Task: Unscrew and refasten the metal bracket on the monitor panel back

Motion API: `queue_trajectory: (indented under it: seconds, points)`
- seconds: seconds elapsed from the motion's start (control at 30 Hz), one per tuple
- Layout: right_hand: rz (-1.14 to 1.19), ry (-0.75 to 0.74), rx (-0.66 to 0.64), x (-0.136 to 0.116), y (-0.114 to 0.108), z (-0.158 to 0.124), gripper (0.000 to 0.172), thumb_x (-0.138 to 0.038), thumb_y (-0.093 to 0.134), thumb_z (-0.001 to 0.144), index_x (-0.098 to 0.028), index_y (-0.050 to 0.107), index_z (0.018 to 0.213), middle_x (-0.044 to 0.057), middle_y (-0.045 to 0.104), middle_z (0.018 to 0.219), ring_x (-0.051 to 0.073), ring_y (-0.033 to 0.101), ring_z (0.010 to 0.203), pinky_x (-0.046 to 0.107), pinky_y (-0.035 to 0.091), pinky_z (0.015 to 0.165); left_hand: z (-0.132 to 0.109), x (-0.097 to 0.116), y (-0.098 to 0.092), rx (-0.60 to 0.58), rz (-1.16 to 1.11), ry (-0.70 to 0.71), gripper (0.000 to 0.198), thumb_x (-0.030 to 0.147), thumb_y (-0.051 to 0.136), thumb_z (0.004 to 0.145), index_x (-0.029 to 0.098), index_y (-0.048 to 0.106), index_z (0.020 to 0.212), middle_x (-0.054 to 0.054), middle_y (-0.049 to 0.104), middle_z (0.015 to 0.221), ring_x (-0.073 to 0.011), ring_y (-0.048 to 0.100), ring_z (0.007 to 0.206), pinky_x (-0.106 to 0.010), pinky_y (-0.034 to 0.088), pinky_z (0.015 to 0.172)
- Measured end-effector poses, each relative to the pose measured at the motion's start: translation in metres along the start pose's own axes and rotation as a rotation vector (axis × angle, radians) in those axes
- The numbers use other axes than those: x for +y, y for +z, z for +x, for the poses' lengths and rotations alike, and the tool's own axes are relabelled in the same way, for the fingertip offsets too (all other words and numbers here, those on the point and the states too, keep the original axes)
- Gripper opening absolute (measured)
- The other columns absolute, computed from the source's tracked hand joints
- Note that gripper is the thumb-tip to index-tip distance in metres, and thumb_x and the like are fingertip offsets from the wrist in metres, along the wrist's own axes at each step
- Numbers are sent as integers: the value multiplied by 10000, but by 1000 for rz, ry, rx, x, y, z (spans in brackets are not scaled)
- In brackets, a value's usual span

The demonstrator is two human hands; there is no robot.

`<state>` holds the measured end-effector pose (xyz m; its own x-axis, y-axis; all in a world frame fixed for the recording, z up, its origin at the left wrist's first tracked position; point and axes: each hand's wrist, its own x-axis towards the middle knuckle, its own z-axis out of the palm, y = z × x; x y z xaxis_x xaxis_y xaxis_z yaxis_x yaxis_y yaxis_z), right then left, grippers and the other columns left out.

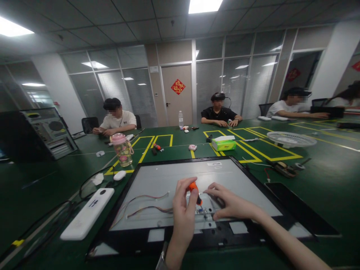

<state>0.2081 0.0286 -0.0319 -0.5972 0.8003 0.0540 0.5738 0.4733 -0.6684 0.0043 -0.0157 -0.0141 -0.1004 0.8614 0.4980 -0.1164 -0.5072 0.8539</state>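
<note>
A flat monitor panel [157, 180] lies back side up on the green table in front of me, with thin coloured wires [143, 204] running across its grey metal. My left hand [184, 213] is closed around a small orange-handled screwdriver [194, 189], its tip pointing down at a small circuit board [203, 212] near the panel's lower middle. My right hand [229, 204] rests on the panel beside the board, fingers curled and pressing down, its fingertips near the screwdriver.
A white plastic cover [87, 217] and black cables [90, 183] lie to the left. A pink-lidded bottle [122, 150], a green tissue box [223, 144], a white fan grille [291, 139] and a computer case [47, 131] stand farther off. Several people sit at the far side.
</note>
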Motion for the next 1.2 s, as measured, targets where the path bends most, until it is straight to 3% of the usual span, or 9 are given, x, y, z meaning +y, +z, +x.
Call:
queue_trajectory:
  seconds: [0.13, 0.3, 0.43, 0.6, 0.73, 0.83, 1.0, 1.1, 1.2]
  points:
    - [5, -12, -4, 1, 0, -1, 735, -459, 796, 665, -217, 548, 1313, 77, 472, 1215, 263, 480, 1130, 354, 398, 997, -1, 0, 0, -15, -43, -46, 356, 415, 494, 940, 185, 645, 1166, -106, 648, 1141, -223, 614, 1032, -295, 517, 815]
    - [8, -20, -12, 3, 0, 1, 750, -480, 794, 659, -215, 545, 1315, 74, 472, 1211, 267, 478, 1135, 357, 400, 992, -1, 3, 1, -7, -13, 29, 279, 399, 590, 884, 181, 674, 1037, -94, 632, 1059, -191, 623, 883, -247, 520, 667]
    - [12, -12, -20, 0, -1, 1, 729, -473, 787, 667, -225, 550, 1309, 72, 468, 1216, 265, 482, 1118, 349, 416, 961, -1, 6, 0, -32, -1, -2, 344, 392, 475, 947, 184, 673, 1134, -106, 649, 1112, -235, 600, 1041, -336, 501, 868]
    - [3, 1, -20, -2, -2, 1, 738, -455, 795, 657, -214, 549, 1310, 71, 478, 1203, 263, 488, 1092, 350, 410, 961, -2, 4, 1, -4, 5, 37, 271, 383, 561, 903, 181, 691, 1027, -85, 639, 987, -192, 609, 867, -274, 516, 714]
    - [12, 15, -9, -3, -2, 1, 737, -410, 806, 645, -213, 552, 1309, 68, 478, 1214, 263, 483, 1104, 344, 402, 975, -3, 6, 0, 3, 42, 45, 323, 397, 495, 933, 188, 693, 1080, -98, 635, 1101, -221, 587, 1008, -318, 496, 848]
    - [14, 10, -9, -3, -2, 0, 732, -412, 801, 647, -220, 552, 1308, 67, 476, 1217, 263, 482, 1107, 344, 402, 977, -2, 4, 1, -17, -12, -15, 354, 390, 486, 941, 187, 646, 1183, -102, 646, 1109, -225, 608, 1013, -325, 502, 836]
    - [2, -10, -10, 0, -1, 0, 736, -471, 791, 651, -217, 558, 1301, 70, 479, 1207, 266, 486, 1096, 351, 413, 960, 1, 5, 1, 25, 24, 105, 266, 389, 612, 865, 193, 710, 1015, -74, 628, 967, -180, 612, 847, -256, 512, 697]
    - [6, -21, -14, 3, -1, 0, 750, -495, 780, 666, -211, 543, 1319, 77, 472, 1225, 265, 481, 1099, 345, 415, 952, 2, 7, 0, 2, 33, 43, 333, 389, 509, 926, 184, 686, 1121, -108, 637, 1157, -225, 589, 1069, -323, 481, 905]
    - [5, -9, -19, 2, -1, 0, 749, -497, 773, 677, -219, 531, 1330, 77, 464, 1236, 252, 496, 1060, 337, 432, 913, 2, 4, -1, 7, 27, -12, 365, 384, 483, 943, 186, 632, 1211, -108, 657, 1125, -222, 610, 1037, -324, 494, 870]
